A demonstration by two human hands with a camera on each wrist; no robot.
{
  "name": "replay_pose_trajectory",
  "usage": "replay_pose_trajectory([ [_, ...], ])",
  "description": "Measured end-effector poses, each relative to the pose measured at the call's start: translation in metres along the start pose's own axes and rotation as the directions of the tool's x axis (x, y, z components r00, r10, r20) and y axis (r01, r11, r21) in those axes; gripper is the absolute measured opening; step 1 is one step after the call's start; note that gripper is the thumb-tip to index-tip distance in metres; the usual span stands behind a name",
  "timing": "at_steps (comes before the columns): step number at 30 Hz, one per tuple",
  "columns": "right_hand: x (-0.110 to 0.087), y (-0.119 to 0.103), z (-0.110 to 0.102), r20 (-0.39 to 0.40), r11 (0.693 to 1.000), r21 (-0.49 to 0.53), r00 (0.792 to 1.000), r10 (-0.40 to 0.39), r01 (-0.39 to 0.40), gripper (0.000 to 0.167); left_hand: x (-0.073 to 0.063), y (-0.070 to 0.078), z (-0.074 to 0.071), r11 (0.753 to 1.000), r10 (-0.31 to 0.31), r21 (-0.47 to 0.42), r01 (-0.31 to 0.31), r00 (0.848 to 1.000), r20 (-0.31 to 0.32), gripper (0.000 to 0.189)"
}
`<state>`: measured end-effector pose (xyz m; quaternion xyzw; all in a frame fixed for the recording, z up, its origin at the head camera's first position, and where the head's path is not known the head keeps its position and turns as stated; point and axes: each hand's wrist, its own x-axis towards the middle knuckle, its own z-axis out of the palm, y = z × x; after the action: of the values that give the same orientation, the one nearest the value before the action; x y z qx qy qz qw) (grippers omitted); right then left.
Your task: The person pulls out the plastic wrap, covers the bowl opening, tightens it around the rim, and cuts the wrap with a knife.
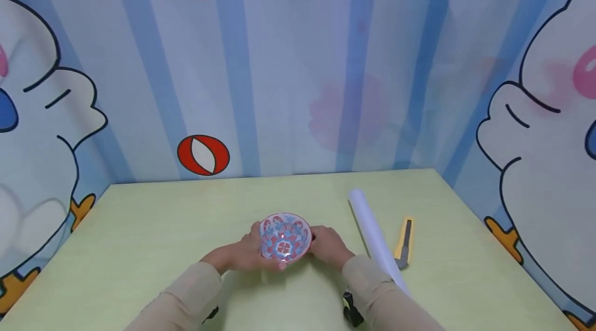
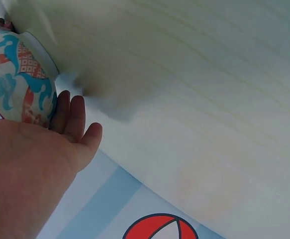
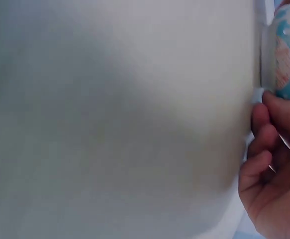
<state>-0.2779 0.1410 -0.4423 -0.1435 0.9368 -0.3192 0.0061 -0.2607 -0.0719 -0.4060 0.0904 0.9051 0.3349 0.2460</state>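
A round bowl (image 1: 285, 238) with a red, blue and white flower pattern is held between both hands over the table, tilted so its inside faces the head camera. My left hand (image 1: 252, 253) grips its left side, thumb along the near rim and fingers round the far side. In the left wrist view, the fingers of the left hand (image 2: 40, 154) lie along the patterned outer wall. My right hand (image 1: 329, 245) pinches the right edge. The right wrist view shows that hand (image 3: 276, 164) with curled fingers, fingertips by the bowl's base (image 3: 268, 59).
A long white roll (image 1: 374, 232) lies right of the bowl, partly behind the right sleeve. Beyond it lies a yellow and black utility knife (image 1: 405, 243). The pale yellow-green table (image 1: 186, 222) meets a striped blue backdrop (image 1: 288, 88) with printed cartoon ducks.
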Motion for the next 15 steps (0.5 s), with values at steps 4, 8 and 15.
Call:
replay_pose_trajectory([
  [4,0.004,-0.003,-0.006,0.08,1.0,0.009,0.997,0.008,-0.009,0.002,0.001,0.001,0.0,1.0,0.004,-0.006,-0.004,1.0,-0.007,0.125],
  [8,0.005,-0.004,-0.012,0.187,0.994,0.096,0.982,0.04,-0.059,0.004,0.0,0.001,0.0,1.0,-0.002,-0.003,0.002,1.0,-0.002,0.125],
  [15,0.001,-0.005,-0.026,0.358,0.95,0.243,0.928,0.102,-0.198,0.018,-0.002,0.003,-0.002,0.999,-0.02,0.032,0.02,1.0,-0.005,0.124],
])
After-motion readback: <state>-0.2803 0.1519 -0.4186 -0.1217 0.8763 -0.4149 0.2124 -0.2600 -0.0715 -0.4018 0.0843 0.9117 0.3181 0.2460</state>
